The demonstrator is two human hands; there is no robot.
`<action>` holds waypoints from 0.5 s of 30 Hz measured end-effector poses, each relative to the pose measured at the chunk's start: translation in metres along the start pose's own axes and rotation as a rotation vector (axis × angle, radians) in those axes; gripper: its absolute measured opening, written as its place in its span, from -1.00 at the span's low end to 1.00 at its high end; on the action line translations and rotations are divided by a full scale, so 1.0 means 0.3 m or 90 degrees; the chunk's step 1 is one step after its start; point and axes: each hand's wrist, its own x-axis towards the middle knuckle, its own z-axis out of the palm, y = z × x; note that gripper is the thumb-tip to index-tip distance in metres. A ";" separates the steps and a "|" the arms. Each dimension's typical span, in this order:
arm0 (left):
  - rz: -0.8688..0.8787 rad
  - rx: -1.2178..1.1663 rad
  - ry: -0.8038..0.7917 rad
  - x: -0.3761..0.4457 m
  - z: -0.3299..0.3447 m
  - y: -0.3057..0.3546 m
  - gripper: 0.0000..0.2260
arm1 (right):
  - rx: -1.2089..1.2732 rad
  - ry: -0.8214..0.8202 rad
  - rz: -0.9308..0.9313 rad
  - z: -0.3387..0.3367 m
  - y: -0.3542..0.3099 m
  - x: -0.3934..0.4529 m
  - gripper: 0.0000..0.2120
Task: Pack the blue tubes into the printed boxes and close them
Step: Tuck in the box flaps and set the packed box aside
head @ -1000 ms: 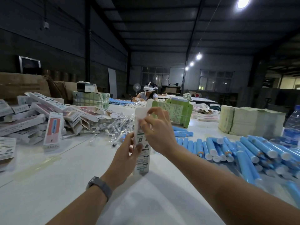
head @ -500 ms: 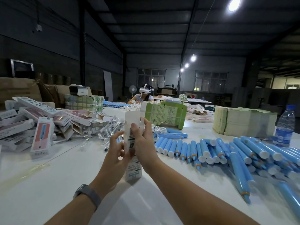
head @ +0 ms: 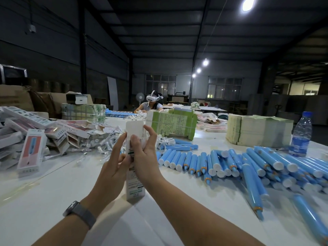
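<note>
Head view: both hands hold 1 printed box [head: 135, 181] upright above the white bench [head: 53, 189]. The left hand [head: 113, 167] wraps its side, the right hand [head: 144, 157] pinches near the raised top flap, fingers [head: 150, 134] curled. Blue tubes [head: 230, 162] lie heaped on the bench to the right.

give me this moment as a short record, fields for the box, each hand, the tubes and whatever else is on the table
box: printed box held upright, bottom end on the white table, top flap open and standing up
left hand: left hand grips the box's left side
right hand: right hand grips the upper part, fingertips by the flap
tubes: blue tubes lying loose to the right
left pile: packed boxes heaped at left
other: water bottle far right; flat carton stack behind the tubes
</note>
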 end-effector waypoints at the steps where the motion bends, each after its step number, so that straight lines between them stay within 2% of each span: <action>1: 0.002 0.010 0.003 0.001 -0.001 0.004 -0.55 | -0.002 -0.002 -0.001 -0.001 0.001 0.000 -0.74; 3: 0.001 0.019 0.008 0.005 -0.001 0.009 -0.60 | -0.005 -0.007 -0.002 -0.003 0.001 0.002 -0.75; 15: -0.001 0.058 0.030 0.018 0.015 0.026 -0.63 | -0.006 -0.045 -0.047 -0.015 0.029 -0.003 -0.70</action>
